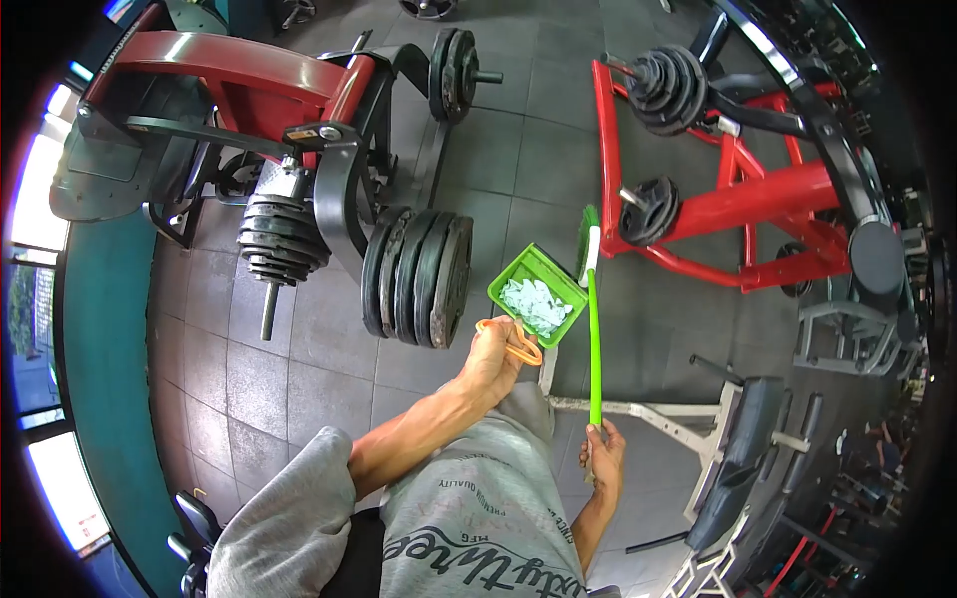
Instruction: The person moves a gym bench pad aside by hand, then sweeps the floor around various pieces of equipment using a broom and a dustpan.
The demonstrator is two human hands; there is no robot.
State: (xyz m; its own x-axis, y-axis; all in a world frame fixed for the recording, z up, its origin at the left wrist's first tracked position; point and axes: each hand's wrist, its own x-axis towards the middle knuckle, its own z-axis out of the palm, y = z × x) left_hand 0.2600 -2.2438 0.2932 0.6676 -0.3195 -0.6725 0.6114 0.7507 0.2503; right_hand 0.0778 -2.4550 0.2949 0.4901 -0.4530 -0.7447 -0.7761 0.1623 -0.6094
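Observation:
My left hand [495,357] is closed around an orange loop handle [525,346]. Just beyond it is a green dustpan [536,262] with a heap of crumpled white scraps [538,305] inside; the join between loop and pan is hidden by my hand. My right hand [604,454] grips the long bright green stick of a broom [595,349] near its end. The broom's white and green head [589,244] is close beside the dustpan's right edge.
A red and black weight machine [239,70] loaded with plates [419,279] stands on the left. On the right is a red-framed machine [768,204] with plates [668,90]. A padded bench [736,463] lies lower right. Grey tiles [478,159] cover the floor.

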